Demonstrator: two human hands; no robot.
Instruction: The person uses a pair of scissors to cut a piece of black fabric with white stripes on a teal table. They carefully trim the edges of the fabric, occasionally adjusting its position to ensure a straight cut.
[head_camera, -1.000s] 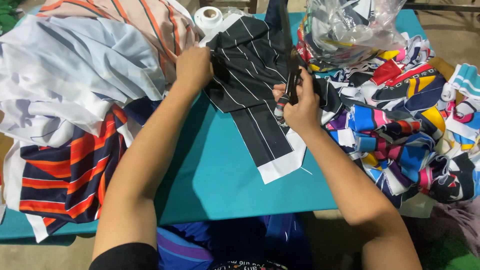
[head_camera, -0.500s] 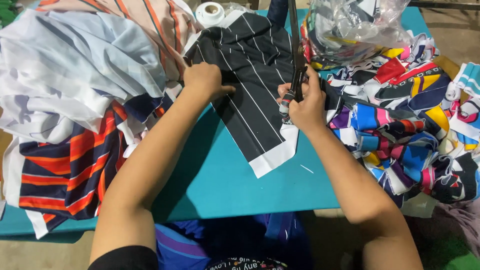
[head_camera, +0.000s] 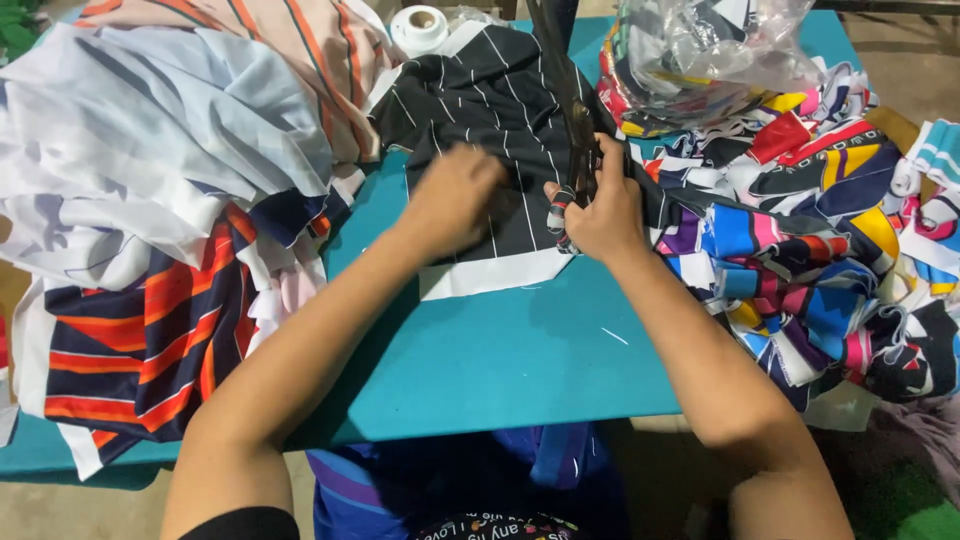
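Note:
A black cloth with thin white stripes and a white edge (head_camera: 480, 120) lies on the teal table (head_camera: 500, 360). My left hand (head_camera: 455, 200) rests flat on it, blurred, pressing it down near the white edge. My right hand (head_camera: 600, 205) grips large dark scissors (head_camera: 570, 100), blades pointing away from me along the cloth's right side.
A heap of pale blue, white and orange-navy striped cloth (head_camera: 150, 200) fills the left. Bright multicoloured scraps (head_camera: 800, 240) pile up on the right, under a clear plastic bag (head_camera: 700, 50). A white tape roll (head_camera: 420, 25) stands at the back.
The black striped cloth has been pulled nearer and flattened. My left hand slid down from its far left corner to its near part. The scissors swung upright along the cloth's right edge.

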